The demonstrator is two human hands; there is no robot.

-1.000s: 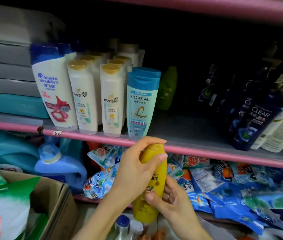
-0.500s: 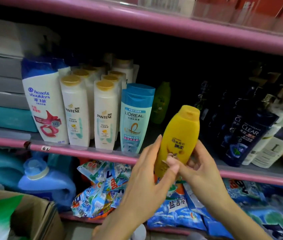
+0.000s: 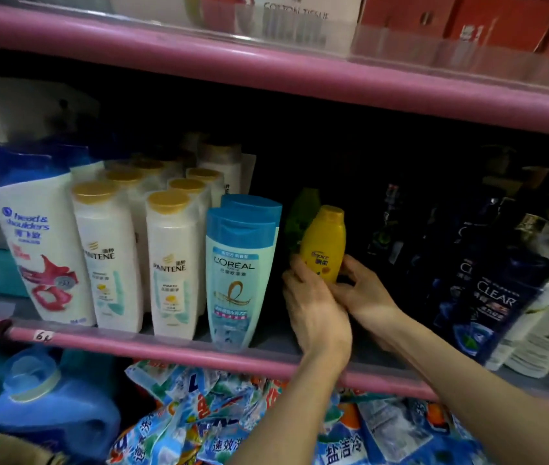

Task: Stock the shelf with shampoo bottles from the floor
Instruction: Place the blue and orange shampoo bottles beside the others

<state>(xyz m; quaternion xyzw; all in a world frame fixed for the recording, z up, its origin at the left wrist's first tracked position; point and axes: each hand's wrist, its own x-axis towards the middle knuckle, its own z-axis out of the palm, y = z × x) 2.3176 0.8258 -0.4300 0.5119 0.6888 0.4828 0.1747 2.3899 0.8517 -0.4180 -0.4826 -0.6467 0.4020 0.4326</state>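
Yellow shampoo bottle (image 3: 324,242) stands upright (cap closed) on the pink-edged shelf (image 3: 199,355).

This is a shop, a small grocery or general store, seen at its toiletries aisle. Pink-edged shelves (image 3: 266,359) run across the view in tiers, with clear plastic strips along their front edges and a handwritten price sticker (image 3: 43,336) on the left of the middle edge. The middle shelf carries many copies of the same goods in rows: Head & Shoulders bottles (image 3: 36,236), gold-capped Pantene bottles (image 3: 172,263), L'Oréal bottles (image 3: 238,273) and dark Clear bottles (image 3: 488,297) toward the right end. Below lie heaped detergent packets (image 3: 219,427) and a blue detergent jug (image 3: 48,407); tissue cartons (image 3: 300,15) sit on the top shelf
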